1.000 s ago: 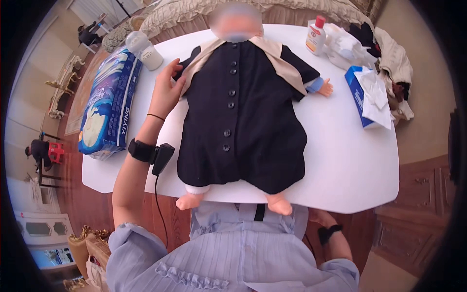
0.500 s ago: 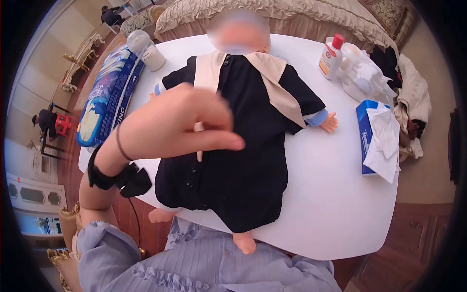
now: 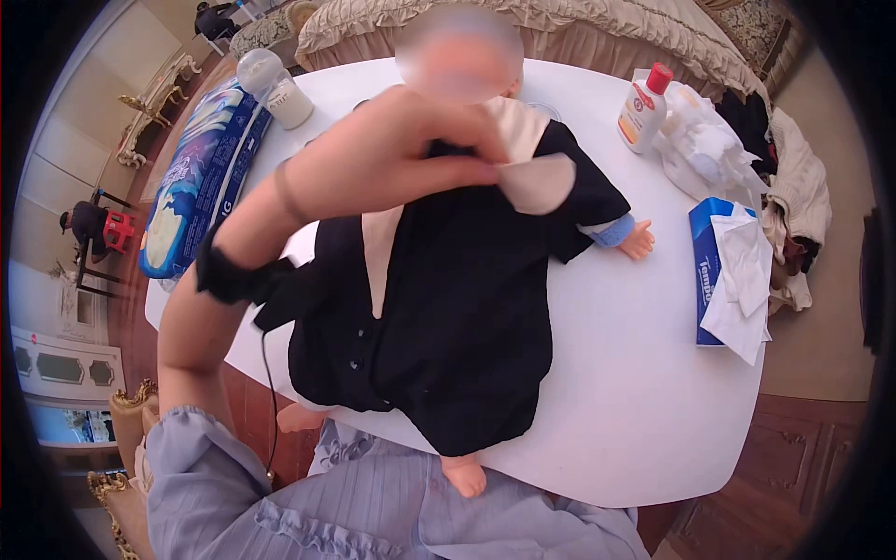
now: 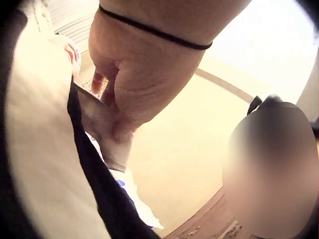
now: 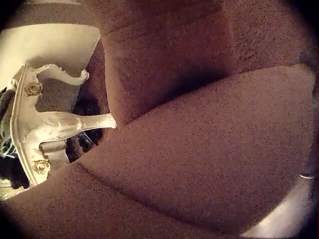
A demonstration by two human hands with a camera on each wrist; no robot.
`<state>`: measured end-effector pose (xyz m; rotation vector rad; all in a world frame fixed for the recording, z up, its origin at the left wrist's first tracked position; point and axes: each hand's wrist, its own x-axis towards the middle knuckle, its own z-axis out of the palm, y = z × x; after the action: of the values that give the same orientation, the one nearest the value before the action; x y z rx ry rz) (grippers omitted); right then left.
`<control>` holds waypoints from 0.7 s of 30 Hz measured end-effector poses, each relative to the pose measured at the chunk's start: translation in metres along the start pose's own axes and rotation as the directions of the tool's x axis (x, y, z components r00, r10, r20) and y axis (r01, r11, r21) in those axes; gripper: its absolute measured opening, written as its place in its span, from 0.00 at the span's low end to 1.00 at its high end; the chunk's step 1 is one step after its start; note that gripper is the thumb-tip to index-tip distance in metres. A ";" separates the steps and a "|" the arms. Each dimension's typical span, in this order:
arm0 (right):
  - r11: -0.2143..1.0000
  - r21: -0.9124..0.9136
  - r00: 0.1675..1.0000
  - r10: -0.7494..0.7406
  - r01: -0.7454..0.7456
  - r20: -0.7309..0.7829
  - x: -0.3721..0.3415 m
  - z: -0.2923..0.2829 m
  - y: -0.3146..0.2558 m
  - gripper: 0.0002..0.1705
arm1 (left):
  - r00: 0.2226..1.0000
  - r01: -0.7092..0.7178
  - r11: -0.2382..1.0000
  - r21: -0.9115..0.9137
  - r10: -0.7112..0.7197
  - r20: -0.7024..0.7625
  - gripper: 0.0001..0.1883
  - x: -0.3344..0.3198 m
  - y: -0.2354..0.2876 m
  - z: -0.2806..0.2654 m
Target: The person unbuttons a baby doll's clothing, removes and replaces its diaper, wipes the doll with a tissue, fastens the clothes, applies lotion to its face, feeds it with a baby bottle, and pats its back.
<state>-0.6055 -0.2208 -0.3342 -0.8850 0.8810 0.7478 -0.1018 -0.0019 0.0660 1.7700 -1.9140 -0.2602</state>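
Observation:
A doll in a black buttoned romper (image 3: pixel 457 317) lies face up on the white table (image 3: pixel 644 392). My left hand (image 3: pixel 383 154) reaches across its chest, pinching the loose end of a beige collar flap (image 3: pixel 541 185) between thumb and fingers. That flap stands raised off the romper; in the left wrist view the beige cloth (image 4: pixel 115 152) hangs from the fingertips. Another beige flap (image 3: pixel 381 252) lies down the front, close to the buttons (image 3: pixel 358 350). One doll hand (image 3: pixel 637 241) shows from a blue cuff; the other is hidden behind my arm. My right hand is out of sight.
At the left are a blue diaper pack (image 3: pixel 201 182) and a milk bottle (image 3: pixel 280 93). A red-capped bottle (image 3: pixel 644 110), crumpled white items (image 3: pixel 705 140) and a tissue box (image 3: pixel 707 271) line the right side. Behind stands a bed with a ruffled cover (image 3: pixel 560 37).
My left hand has moved from the doll's sleeve at the left, across the chest, to the collar flap, which it has taken hold of and lifted. My right hand has left the head view.

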 end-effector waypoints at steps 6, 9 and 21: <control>0.998 -0.060 0.999 0.037 -0.036 0.017 -0.009 0.001 -0.003 0.15 | 0.978 0.068 0.986 -0.150 -0.036 0.207 0.06 -0.073 0.020 -0.025; 0.996 -0.082 0.999 0.046 -0.044 0.023 -0.012 0.005 -0.004 0.15 | 0.995 0.077 0.996 -0.034 -0.075 0.071 0.20 -0.094 0.027 -0.026; 0.985 -0.155 0.996 0.086 -0.081 0.024 -0.038 0.022 -0.003 0.15 | 0.959 0.106 0.923 -0.369 -0.193 -0.207 0.05 -0.125 0.004 -0.007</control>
<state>-0.6124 -0.2101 -0.2919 -0.9751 0.8457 0.9093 -0.1005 0.1218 0.0437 1.6210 -1.4577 -0.3999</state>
